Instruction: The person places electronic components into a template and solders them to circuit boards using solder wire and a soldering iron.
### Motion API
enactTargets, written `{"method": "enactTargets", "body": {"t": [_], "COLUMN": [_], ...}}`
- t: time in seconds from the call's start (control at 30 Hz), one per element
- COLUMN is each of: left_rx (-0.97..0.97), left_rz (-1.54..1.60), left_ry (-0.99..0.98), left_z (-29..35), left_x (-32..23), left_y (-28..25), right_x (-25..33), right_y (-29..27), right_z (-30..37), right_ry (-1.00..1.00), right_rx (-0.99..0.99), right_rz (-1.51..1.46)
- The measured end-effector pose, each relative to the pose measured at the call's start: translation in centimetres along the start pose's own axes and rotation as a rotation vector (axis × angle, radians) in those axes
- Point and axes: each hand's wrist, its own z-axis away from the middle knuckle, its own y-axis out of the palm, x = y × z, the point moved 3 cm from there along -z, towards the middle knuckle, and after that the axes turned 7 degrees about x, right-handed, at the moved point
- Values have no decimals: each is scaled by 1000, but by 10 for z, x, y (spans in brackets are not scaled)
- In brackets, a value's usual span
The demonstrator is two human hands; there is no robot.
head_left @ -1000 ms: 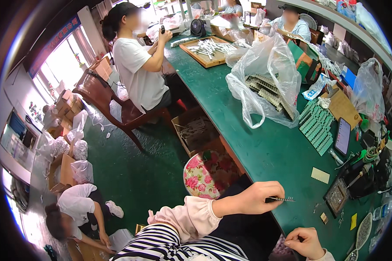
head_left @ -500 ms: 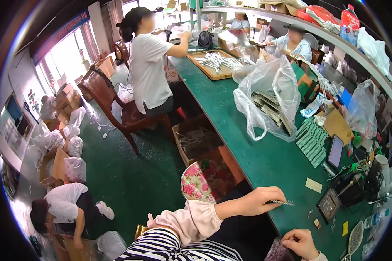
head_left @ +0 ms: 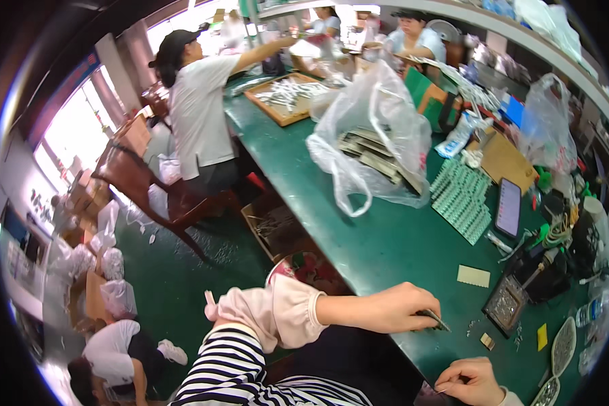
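My left hand reaches over the near edge of the green table, fingers closed on a small dark strip. In this view the strip shows nearly edge-on, slanting down to the right. Lower down, at the table's edge, my right hand has thumb and fingertips pinched together. Whatever sits in that pinch is too small to make out. Between and beyond the hands lie a cream-coloured rectangular piece, a small tan block and a dark shallow tray of tiny metal bits.
Farther along the green table stand a clear plastic bag of strips, rows of green pieces, a phone and a wooden tray of white sticks. A co-worker stands at the left; another person crouches below.
The whole view has shifted, so the table things sit farther left. The strip in my left hand now points more downward. The standing co-worker's arm has stretched out across the table.
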Motion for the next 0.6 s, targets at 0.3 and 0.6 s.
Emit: {"method": "enactTargets", "body": {"t": [0.3, 0.6], "left_rx": [503, 126], "left_rz": [-309, -590], "left_ry": [405, 808], "left_z": [-80, -109], "left_x": [-34, -28], "left_y": [19, 28], "right_x": [7, -21], "right_y": [-80, -105], "right_z": [18, 25], "right_ry": [-125, -19], "right_rx": [-515, -661], "right_rz": [131, -60]}}
